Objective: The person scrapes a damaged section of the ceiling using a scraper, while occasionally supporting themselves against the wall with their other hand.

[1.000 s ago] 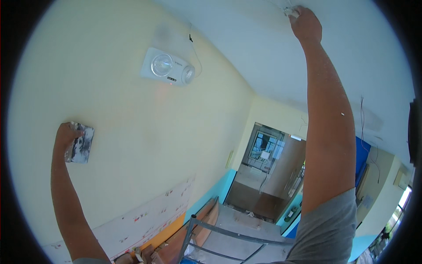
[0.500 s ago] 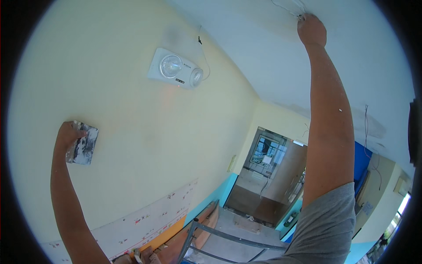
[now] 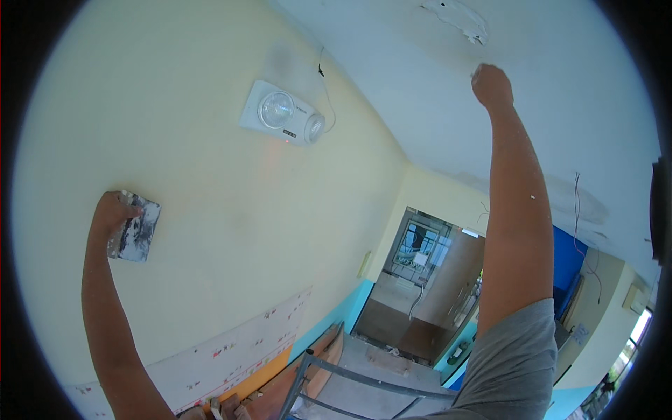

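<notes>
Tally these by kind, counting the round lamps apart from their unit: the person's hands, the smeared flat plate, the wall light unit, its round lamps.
Hands: 2, left hand and right hand
Smeared flat plate: 1
Wall light unit: 1
Round lamps: 2
Total: 6

The grey floor [image 3: 355, 354] runs up to a doorway [image 3: 414, 297]. Brown boards [image 3: 269, 399] lie along the foot of the wall [image 3: 231, 280]; small pale scraps [image 3: 395, 352] lie near the doorway.
</notes>
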Demonstrator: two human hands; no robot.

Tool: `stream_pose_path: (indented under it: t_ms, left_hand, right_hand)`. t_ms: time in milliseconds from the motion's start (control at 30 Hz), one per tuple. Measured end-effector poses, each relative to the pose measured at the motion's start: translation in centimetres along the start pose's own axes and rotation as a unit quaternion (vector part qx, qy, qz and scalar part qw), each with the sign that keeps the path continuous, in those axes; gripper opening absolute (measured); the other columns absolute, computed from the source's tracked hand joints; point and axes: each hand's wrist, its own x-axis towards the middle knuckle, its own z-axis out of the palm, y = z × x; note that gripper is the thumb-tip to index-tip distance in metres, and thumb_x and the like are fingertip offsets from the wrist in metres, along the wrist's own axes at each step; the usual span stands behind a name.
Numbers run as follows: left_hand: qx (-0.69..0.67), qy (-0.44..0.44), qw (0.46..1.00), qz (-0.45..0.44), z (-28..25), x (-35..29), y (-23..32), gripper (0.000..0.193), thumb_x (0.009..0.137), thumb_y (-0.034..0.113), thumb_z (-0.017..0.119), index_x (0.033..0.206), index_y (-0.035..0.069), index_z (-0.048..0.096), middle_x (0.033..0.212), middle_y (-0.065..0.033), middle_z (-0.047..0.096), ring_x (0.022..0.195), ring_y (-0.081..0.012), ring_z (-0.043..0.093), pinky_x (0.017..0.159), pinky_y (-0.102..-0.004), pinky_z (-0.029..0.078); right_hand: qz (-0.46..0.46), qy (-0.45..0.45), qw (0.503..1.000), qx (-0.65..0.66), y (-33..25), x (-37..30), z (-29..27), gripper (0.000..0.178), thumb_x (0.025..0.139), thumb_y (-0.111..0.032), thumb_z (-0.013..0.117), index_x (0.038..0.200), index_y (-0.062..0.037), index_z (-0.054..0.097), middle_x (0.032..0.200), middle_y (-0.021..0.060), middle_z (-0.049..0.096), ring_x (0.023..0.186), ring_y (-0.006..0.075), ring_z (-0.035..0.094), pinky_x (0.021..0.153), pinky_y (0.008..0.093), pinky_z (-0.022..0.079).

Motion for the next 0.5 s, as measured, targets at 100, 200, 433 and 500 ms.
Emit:
stream_pose_path:
  t_ms: [100, 200, 433, 500]
  left_hand:
    - [-0.004, -0.019, 1.000, 0.019, 2.4, 1.3, 0.6, 0.059, 0.061, 0.000, 0.077, 0.118, -0.005, 0.059, 0.107, -0.0142, 0.066, 0.096, -0.0259, 0.062, 0.090, -0.0346, 0.047]
    - [0.029, -0.012, 0.999, -0.016, 0.2, -0.2, 1.2, 0.059, 0.061, 0.001, 0.077, 0.117, -0.005, 0.059, 0.105, -0.0141, 0.067, 0.094, -0.0257, 0.062, 0.088, -0.0350, 0.047]
    - [0.025, 0.000, 1.000, 0.006, 1.0, 0.7, -0.1, 0.053, 0.062, 0.005, 0.080, 0.112, -0.005, 0.062, 0.096, -0.0129, 0.068, 0.086, -0.0244, 0.062, 0.082, -0.0374, 0.048]
    - [0.010, -0.008, 1.000, -0.007, 1.0, 0.6, 0.3, 0.053, 0.062, 0.006, 0.080, 0.111, -0.005, 0.062, 0.097, -0.0134, 0.068, 0.087, -0.0253, 0.063, 0.082, -0.0376, 0.048]
  right_hand:
    - [-0.054, -0.147, 0.975, -0.160, 4.0, -0.5, 4.7, 0.037, 0.090, -0.034, 0.063, 0.101, 0.0004, 0.066, 0.108, 0.0182, 0.068, 0.100, 0.0324, 0.066, 0.085, 0.0430, 0.053]
    - [0.073, -0.299, 0.944, 0.120, 0.0, -2.4, 2.9, 0.051, 0.083, -0.046, 0.072, 0.098, 0.0021, 0.066, 0.101, 0.0170, 0.068, 0.093, 0.0269, 0.067, 0.080, 0.0384, 0.055]
    - [0.238, -0.037, 0.641, 0.729, -3.0, 1.8, -0.7, 0.058, 0.087, -0.050, 0.069, 0.110, 0.0031, 0.059, 0.099, 0.0128, 0.065, 0.091, 0.0242, 0.065, 0.077, 0.0369, 0.057]
    - [0.256, -0.007, 0.573, 0.779, -3.8, 3.0, -1.3, 0.055, 0.091, -0.044, 0.067, 0.115, 0.0040, 0.056, 0.100, 0.0134, 0.064, 0.092, 0.0250, 0.065, 0.078, 0.0376, 0.058]
